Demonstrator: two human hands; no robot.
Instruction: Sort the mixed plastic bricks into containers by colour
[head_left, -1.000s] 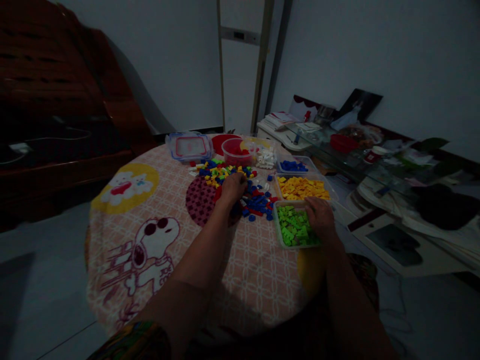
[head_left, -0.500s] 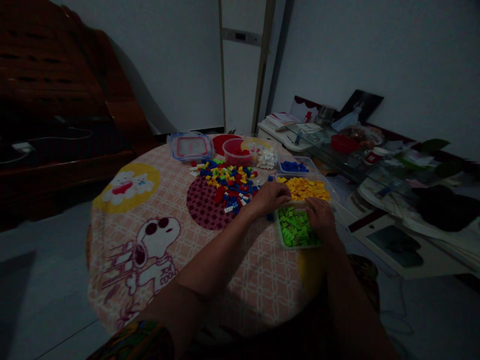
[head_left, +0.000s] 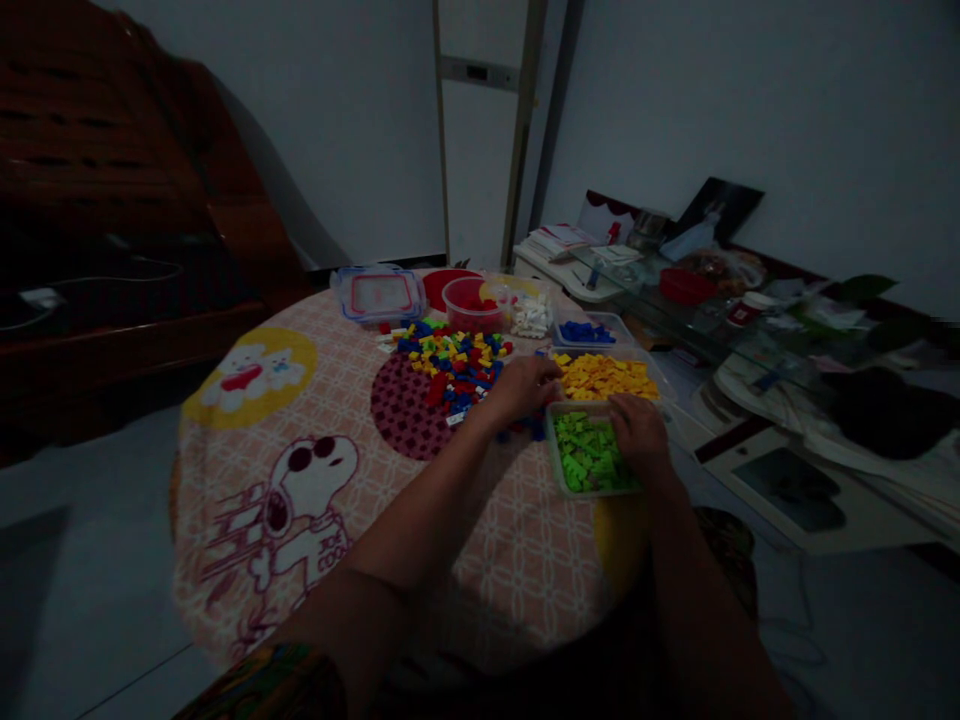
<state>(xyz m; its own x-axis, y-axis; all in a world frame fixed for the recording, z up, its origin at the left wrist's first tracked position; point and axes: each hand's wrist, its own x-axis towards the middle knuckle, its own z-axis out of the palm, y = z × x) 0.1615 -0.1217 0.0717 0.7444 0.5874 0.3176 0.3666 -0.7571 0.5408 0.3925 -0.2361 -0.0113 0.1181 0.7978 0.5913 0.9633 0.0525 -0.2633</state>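
My left hand [head_left: 526,387] is over the loose toy bricks, beside the left edge of the box of yellow bricks [head_left: 607,377]. Its fingers are curled together, and whatever they hold is too dark and small to make out. My right hand [head_left: 638,432] grips the right side of a clear plastic box [head_left: 553,462] filled with green bricks [head_left: 589,455], fingers bent over its rim. The green box stands in front of the yellow one. A mixed pile of bricks [head_left: 461,360] in red, blue, yellow, green and white spreads left of my left hand.
Behind the pile are a round tub [head_left: 475,318] with red bricks, white bricks [head_left: 531,316], and a box of blue bricks [head_left: 587,332]. A blue-rimmed lid [head_left: 377,295] lies at the back left. To the right is a cluttered glass table [head_left: 675,305]. A patterned cloth [head_left: 480,560] covers the round table.
My left hand has moved slightly left, away from the yellow and green boxes, toward the loose bricks. My right hand stays on the green box.
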